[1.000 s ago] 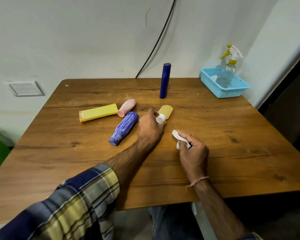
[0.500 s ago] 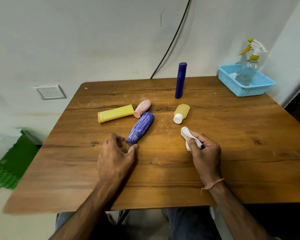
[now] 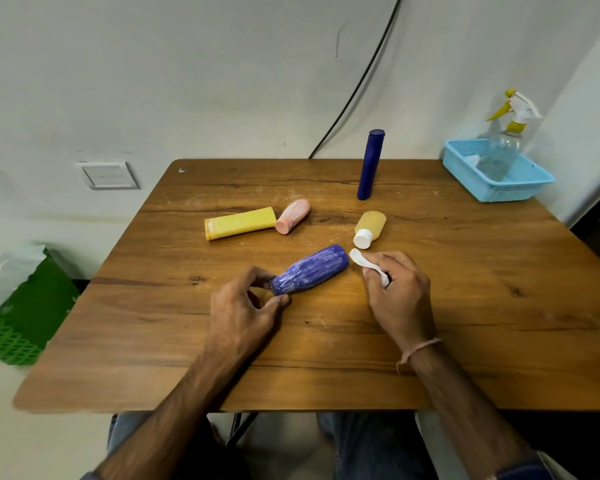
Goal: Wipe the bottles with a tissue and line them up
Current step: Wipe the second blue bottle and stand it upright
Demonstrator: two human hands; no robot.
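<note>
My left hand [image 3: 246, 311] grips the near end of a purple patterned bottle [image 3: 314, 268] that lies on the wooden table [image 3: 482, 306]. My right hand [image 3: 397, 296] holds a white tissue [image 3: 362, 263] just right of that bottle's far end. A yellow tube [image 3: 239, 223] and a small pink bottle [image 3: 291, 216] lie side by side further back. An orange bottle with a white cap [image 3: 369, 228] lies beyond my right hand. A tall dark blue bottle [image 3: 370, 165] stands upright near the back edge.
A light blue basket [image 3: 520, 188] at the back right corner holds a clear spray bottle [image 3: 503, 147]. A black cable [image 3: 357, 84] runs down the wall behind the table. A green crate [image 3: 25, 320] sits on the floor to the left.
My left hand drew back from the orange bottle, then took hold of the purple bottle's near end and pulled it toward the middle. My right hand has kept the tissue.
</note>
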